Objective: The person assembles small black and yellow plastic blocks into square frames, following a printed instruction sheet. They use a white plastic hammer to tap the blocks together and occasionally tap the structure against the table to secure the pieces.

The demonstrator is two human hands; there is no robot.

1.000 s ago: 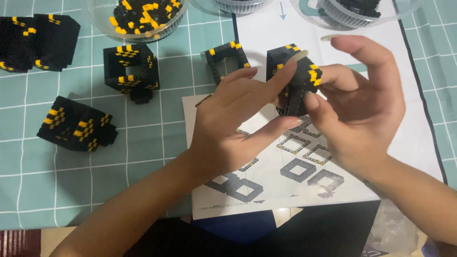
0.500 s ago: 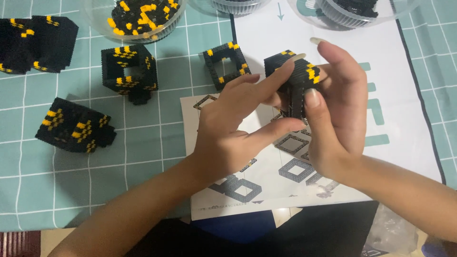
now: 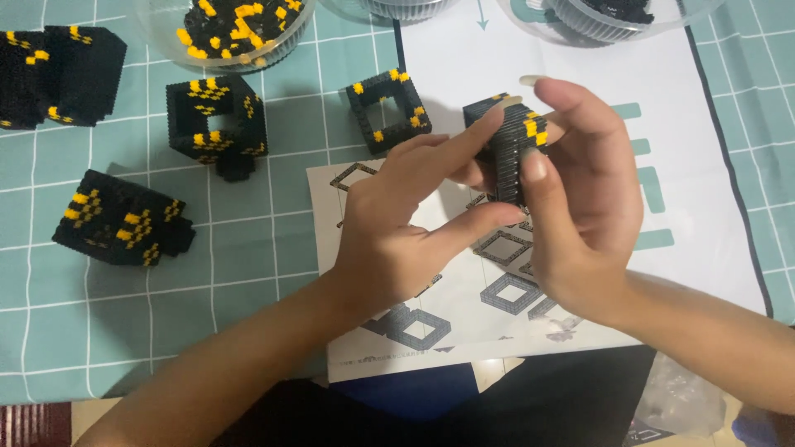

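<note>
Black-and-yellow building-brick block (image 3: 512,145), a small ridged piece with yellow studs near its top, is held up off the desk between both hands, above the white instruction sheet printed with grey square diagrams (image 3: 464,306). The right hand (image 3: 580,207) wraps round it from the far side, thumb and fingers (image 3: 537,178) closed on its edges; the left hand (image 3: 397,240) presses its forefinger against the block's top and its thumb toward the lower end, so both sets of fingers are narrow and closed on the piece. Left of the block, resting on the teal gridded cutting mat (image 3: 248,248), stands a hollow square black brick frame with yellow spots (image 3: 387,109). Further left of the block sit two larger black-and-yellow brick assemblies (image 3: 217,124) (image 3: 122,228), and a clear plastic bowl of loose black and yellow bricks (image 3: 222,29) lies beyond them.
</note>
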